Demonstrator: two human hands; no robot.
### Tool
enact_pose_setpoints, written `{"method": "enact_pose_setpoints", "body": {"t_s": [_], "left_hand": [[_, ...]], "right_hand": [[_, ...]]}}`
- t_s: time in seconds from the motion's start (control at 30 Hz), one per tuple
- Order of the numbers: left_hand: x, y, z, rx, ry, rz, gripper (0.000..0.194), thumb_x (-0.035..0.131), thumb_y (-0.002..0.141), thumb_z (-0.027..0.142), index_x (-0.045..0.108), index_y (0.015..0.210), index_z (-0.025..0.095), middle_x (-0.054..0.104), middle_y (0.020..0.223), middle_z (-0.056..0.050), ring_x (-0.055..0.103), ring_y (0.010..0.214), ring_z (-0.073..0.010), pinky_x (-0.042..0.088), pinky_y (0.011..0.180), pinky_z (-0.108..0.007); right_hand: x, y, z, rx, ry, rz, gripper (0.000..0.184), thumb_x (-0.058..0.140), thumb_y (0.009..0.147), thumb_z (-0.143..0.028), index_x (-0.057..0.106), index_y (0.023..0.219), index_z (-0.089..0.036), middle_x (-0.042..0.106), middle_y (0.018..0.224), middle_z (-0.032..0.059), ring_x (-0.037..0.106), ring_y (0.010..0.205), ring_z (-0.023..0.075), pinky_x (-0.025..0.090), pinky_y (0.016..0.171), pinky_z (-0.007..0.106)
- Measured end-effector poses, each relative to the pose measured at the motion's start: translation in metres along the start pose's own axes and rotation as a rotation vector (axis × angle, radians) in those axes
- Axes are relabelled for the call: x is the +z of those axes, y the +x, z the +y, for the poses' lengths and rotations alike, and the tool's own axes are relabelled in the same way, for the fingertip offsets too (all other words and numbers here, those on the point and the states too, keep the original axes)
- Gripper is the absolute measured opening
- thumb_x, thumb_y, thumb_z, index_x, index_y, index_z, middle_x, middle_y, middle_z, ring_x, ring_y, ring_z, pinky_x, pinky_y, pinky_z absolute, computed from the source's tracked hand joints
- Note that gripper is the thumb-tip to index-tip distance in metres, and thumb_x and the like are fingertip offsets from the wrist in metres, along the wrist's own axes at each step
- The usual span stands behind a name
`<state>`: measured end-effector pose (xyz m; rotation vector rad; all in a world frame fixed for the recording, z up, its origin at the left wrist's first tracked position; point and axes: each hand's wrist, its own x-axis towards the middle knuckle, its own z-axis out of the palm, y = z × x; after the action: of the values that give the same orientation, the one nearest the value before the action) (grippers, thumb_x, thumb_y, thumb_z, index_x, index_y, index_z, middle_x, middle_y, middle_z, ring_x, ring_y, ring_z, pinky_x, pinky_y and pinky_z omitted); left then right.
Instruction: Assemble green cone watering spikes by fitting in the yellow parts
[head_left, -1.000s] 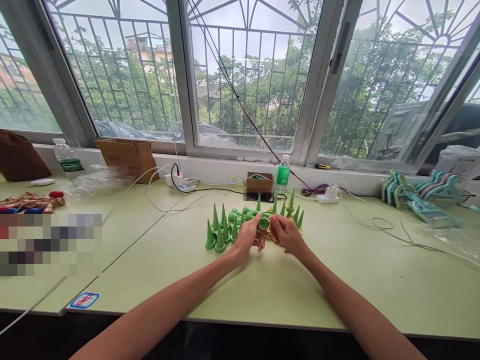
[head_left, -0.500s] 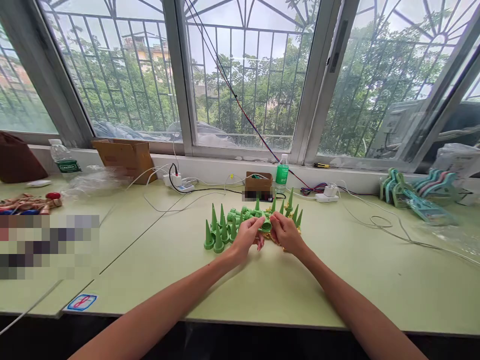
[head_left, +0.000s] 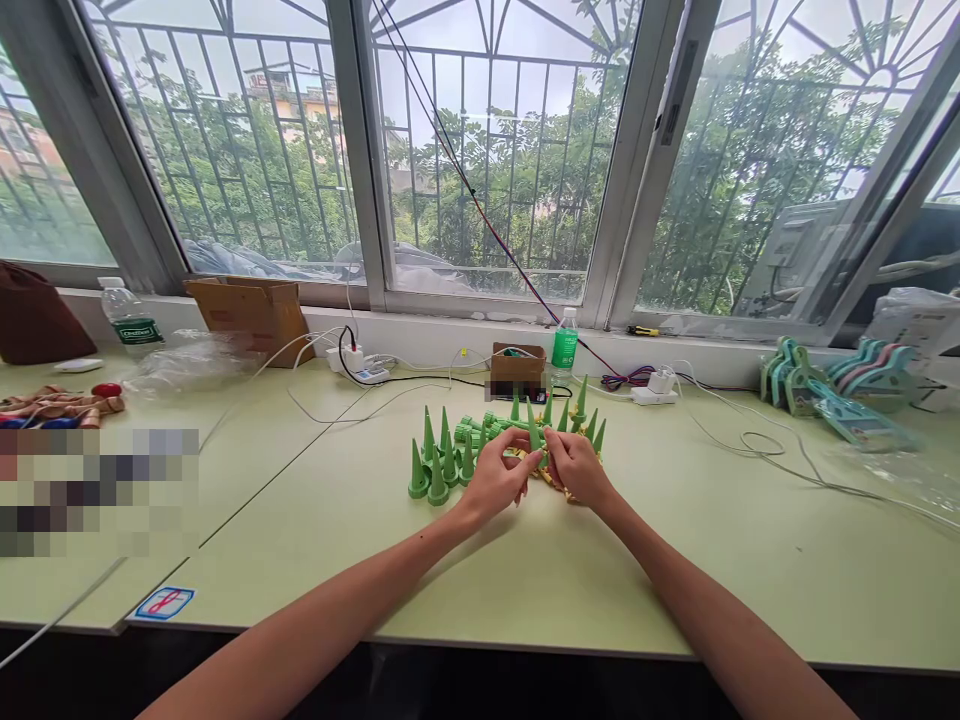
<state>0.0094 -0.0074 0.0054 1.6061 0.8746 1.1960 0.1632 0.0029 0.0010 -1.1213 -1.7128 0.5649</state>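
A green plastic watering spike (head_left: 534,428) stands point-up between my hands, its wide end low among my fingers. My left hand (head_left: 496,476) grips it between thumb and fingers. Close against its right side, my right hand (head_left: 579,468) is closed in a pinch; whatever sits in those fingertips is hidden. Several more green spikes (head_left: 437,482) stand upright on the table to the left, and others (head_left: 583,402) behind my right hand. Some green ridged pieces (head_left: 469,430) lie just behind my left hand. Small yellow parts (head_left: 553,478) are heaped under and behind my right hand.
A green-labelled bottle (head_left: 565,345) and a small brown box (head_left: 517,370) stand at the back by the window ledge. White cables (head_left: 780,450) run across the right of the table (head_left: 525,590). Teal packaged items (head_left: 855,410) lie far right, a cardboard box (head_left: 251,315) back left.
The spike has been turned: its round open end faced me before, and now its point is upward. My left fingers have shifted round it; my right hand stays close beside it.
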Motion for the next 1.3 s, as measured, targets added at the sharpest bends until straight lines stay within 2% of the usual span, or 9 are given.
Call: {"method": "enact_pose_setpoints", "body": {"t_s": [0.3,0.43,0.63,0.7,0.8,0.97,1.07,1.3], "left_hand": [[0.0024,0.0002,-0.0082,0.087,0.082,0.025,0.031,0.063,0.080,0.041,0.059,0.102,0.020,0.063,0.104,-0.007,0.049,0.042,-0.0049,0.039,0.036,-0.021],[0.0037,0.0006,-0.0073,0.118,0.116,0.063,0.029,0.062,0.081,0.039,0.059,0.103,0.020,0.059,0.110,-0.007,0.049,0.044,-0.0034,0.040,0.038,-0.020],[0.0045,0.0007,-0.0058,0.104,0.170,0.122,0.030,0.059,0.083,0.042,0.053,0.102,0.020,0.059,0.105,-0.006,0.047,0.042,-0.0021,0.037,0.036,-0.018],[0.0045,0.0015,-0.0079,0.086,0.152,0.150,0.031,0.058,0.084,0.047,0.051,0.098,0.019,0.060,0.101,-0.005,0.047,0.040,-0.0026,0.036,0.034,-0.018],[0.0043,0.0039,-0.0103,0.027,0.084,0.153,0.037,0.053,0.085,0.055,0.051,0.087,0.018,0.060,0.085,-0.002,0.047,0.038,-0.0051,0.035,0.032,-0.019],[0.0042,0.0062,-0.0062,-0.161,-0.068,0.041,0.056,0.045,0.084,0.065,0.054,0.064,0.014,0.054,0.060,-0.001,0.046,0.035,-0.0078,0.033,0.032,-0.022],[0.0041,0.0054,-0.0031,-0.240,-0.134,0.019,0.058,0.048,0.082,0.066,0.056,0.064,0.012,0.055,0.061,-0.003,0.046,0.035,-0.0076,0.033,0.033,-0.022],[0.0035,0.0039,-0.0038,-0.233,-0.245,-0.028,0.048,0.057,0.079,0.061,0.054,0.069,0.014,0.056,0.065,-0.001,0.048,0.038,-0.0071,0.036,0.035,-0.021]], "right_hand": [[0.0011,0.0025,0.0015,0.021,-0.036,-0.003,0.065,0.033,0.097,-0.044,0.037,0.035,-0.021,0.043,0.033,0.0007,0.043,0.036,0.0119,0.036,0.051,0.027],[0.0031,0.0022,0.0019,0.007,-0.034,0.039,0.061,0.036,0.096,-0.045,0.038,0.040,-0.020,0.044,0.036,-0.0002,0.042,0.038,0.0114,0.035,0.050,0.027],[0.0051,0.0011,0.0025,0.018,0.043,0.080,0.053,0.035,0.097,-0.048,0.038,0.052,-0.021,0.043,0.040,-0.0030,0.040,0.039,0.0108,0.030,0.046,0.025],[0.0044,0.0014,0.0029,0.010,0.060,0.093,0.051,0.034,0.098,-0.049,0.038,0.055,-0.021,0.043,0.041,-0.0039,0.039,0.040,0.0106,0.030,0.046,0.024],[0.0033,0.0016,0.0029,-0.019,0.046,0.095,0.048,0.033,0.098,-0.049,0.037,0.059,-0.021,0.042,0.043,-0.0047,0.039,0.041,0.0103,0.030,0.047,0.024],[0.0031,-0.0003,0.0018,-0.092,-0.040,0.052,0.045,0.035,0.098,-0.047,0.038,0.062,-0.021,0.044,0.048,-0.0046,0.039,0.045,0.0104,0.029,0.049,0.024],[0.0031,-0.0013,0.0008,-0.114,-0.051,0.019,0.044,0.035,0.098,-0.046,0.038,0.063,-0.021,0.044,0.050,-0.0045,0.039,0.047,0.0106,0.030,0.050,0.024],[0.0017,-0.0018,-0.0022,-0.110,-0.013,-0.003,0.041,0.033,0.099,-0.043,0.038,0.065,-0.021,0.046,0.052,-0.0043,0.041,0.047,0.0103,0.031,0.050,0.023]]}}
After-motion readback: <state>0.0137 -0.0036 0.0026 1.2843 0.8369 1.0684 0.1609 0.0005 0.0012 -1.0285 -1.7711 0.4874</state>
